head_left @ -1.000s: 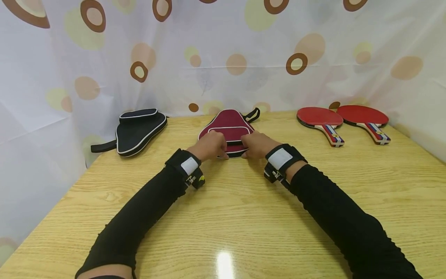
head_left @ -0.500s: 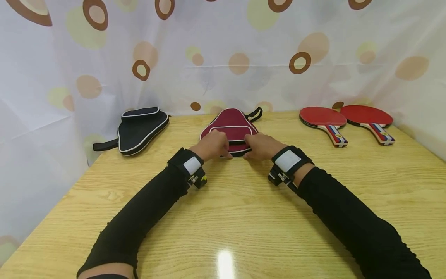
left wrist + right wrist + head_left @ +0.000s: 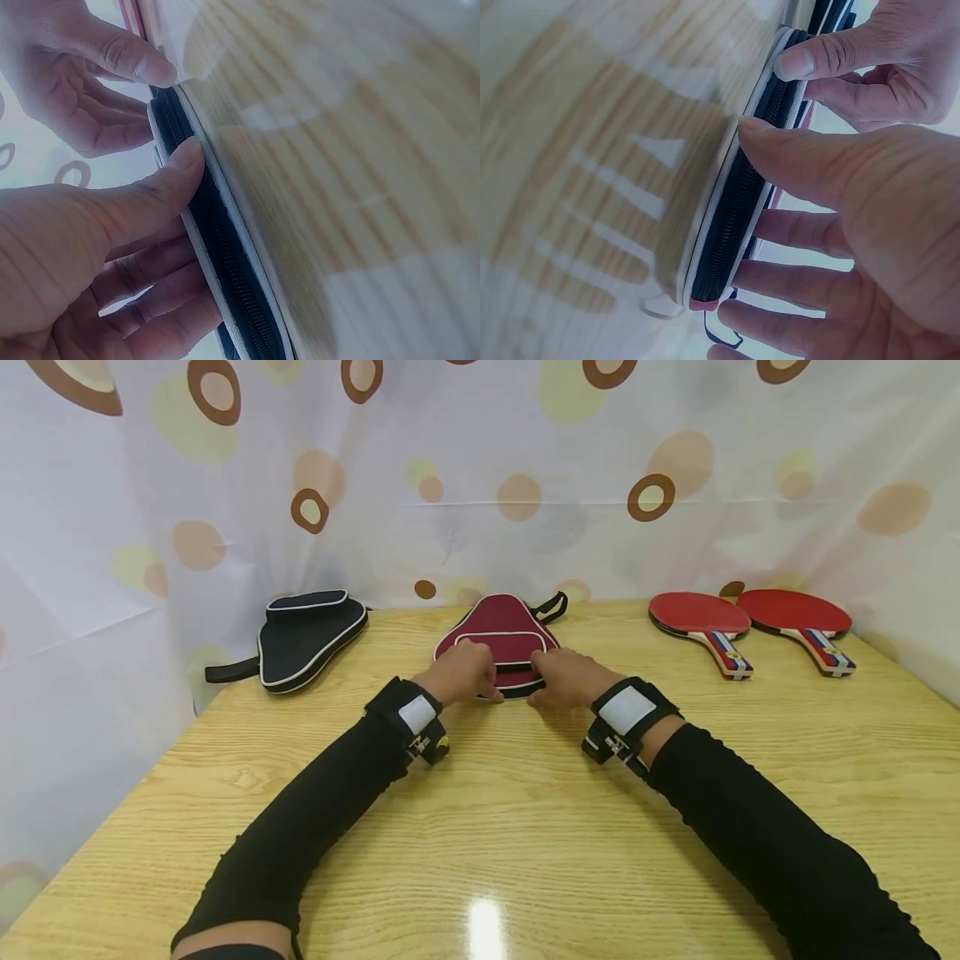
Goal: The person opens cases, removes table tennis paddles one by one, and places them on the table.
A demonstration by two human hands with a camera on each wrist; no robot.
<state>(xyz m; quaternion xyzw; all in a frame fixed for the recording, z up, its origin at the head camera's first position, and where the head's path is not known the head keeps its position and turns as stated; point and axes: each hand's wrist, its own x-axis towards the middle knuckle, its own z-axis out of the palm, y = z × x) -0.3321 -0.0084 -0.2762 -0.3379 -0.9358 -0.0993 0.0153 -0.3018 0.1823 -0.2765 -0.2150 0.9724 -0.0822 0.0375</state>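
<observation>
A maroon table tennis paddle case point(image 3: 498, 610) with white piping and a front pocket lies flat at the back middle of the table, its black strap at the far right. My left hand point(image 3: 459, 672) grips the left part of its near edge. The right hand point(image 3: 570, 678) holds that edge further right. In the left wrist view, the left thumb point(image 3: 180, 161) presses against the black zipper point(image 3: 225, 251), fingers on the upper side. The right wrist view has the right thumb point(image 3: 780, 150) on the zippered edge too, with the other fingers over the top. The zipper appears shut.
To the left lies a black paddle case point(image 3: 311, 639) with its strap point(image 3: 231, 672) pointing left. Two red table tennis paddles point(image 3: 697, 612) lie side by side at the back right, handles toward me. A patterned curtain point(image 3: 480, 477) hangs behind the wooden table point(image 3: 480, 827).
The head view has shifted slightly, so everything sits a little further right in it. Both hands keep their places on the maroon case.
</observation>
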